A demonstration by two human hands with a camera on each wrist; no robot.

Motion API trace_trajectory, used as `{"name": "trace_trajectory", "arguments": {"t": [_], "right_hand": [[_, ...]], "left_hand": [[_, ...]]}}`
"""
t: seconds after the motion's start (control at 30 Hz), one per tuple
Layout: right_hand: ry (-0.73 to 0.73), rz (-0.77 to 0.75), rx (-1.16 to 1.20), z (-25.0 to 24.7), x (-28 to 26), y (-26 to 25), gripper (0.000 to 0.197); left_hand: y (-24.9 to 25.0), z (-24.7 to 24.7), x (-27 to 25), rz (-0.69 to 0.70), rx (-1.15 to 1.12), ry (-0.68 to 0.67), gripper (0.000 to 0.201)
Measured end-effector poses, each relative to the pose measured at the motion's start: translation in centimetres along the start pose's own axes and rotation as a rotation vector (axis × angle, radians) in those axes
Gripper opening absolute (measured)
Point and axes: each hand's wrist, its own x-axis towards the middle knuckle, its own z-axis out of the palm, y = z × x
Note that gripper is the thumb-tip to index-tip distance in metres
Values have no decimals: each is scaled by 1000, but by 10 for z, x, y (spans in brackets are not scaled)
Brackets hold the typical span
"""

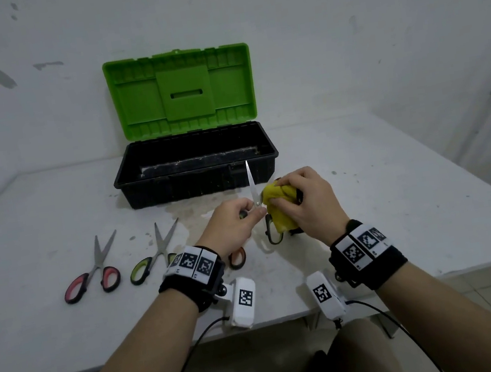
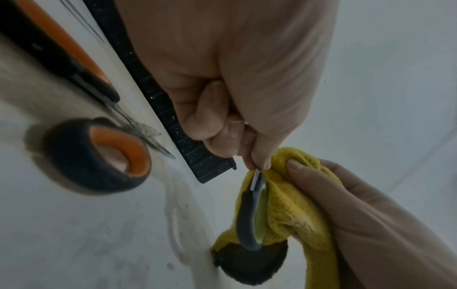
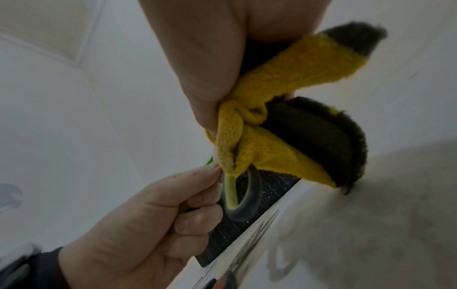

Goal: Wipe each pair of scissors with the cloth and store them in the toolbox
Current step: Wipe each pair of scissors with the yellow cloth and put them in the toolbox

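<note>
The scissors being cleaned (image 1: 251,185) are held up in the air just in front of the toolbox (image 1: 195,164), with one thin blade pointing up and their dark handle loop with a light green lining hanging down. The left hand (image 1: 237,222) pinches them near the middle, where the blades meet, with its thumb and fingers pressed together on the metal. The right hand (image 1: 305,200) is bunched around the cloth (image 1: 279,209), which is yellow with a dark edge, and presses it against the handle end of the scissors. From the left wrist view, the cloth (image 2: 291,207) wraps behind the handle loop and hangs down to the tabletop (image 1: 383,197). The toolbox sits at the back of the tabletop near the wall, black below, with its green lid (image 1: 180,92) standing open. On the left side of the tabletop lie the red scissors (image 1: 94,269) and, right of them, the green scissors (image 1: 153,257), both flat with blades a little apart. The orange scissors (image 1: 237,257) lie flat under the left wrist, mostly hidden. The tabletop has dirty marks in front of the toolbox.
</note>
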Motion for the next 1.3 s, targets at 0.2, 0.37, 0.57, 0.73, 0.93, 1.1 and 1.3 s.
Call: {"name": "trace_trajectory", "arguments": {"t": [0.2, 0.37, 0.57, 0.73, 0.93, 1.1, 1.3], "right_hand": [[-83, -20, -63, 1, 1, -10, 19], [-112, -70, -153, 3, 2, -12, 17], [-118, -43, -221, 0, 11, -11, 16], [-40, 105, -263, -22, 32, 1, 15], [14, 81, -195, -35, 9, 0, 17], [-77, 15, -137, -15, -12, -9, 20], [-55, 65, -15, -15, -11, -11, 20]], "left_hand": [[2, 2, -5, -7, -29, -12, 31], [1, 1, -7, 20, -4, -13, 37], [0, 0, -7, 34, 17, -22, 31], [1, -1, -10, -3, -2, -64, 29], [0, 0, -12, -86, -50, -116, 25], [7, -3, -10, -54, 16, -135, 27], [10, -7, -13, -33, 7, -124, 29]]}}
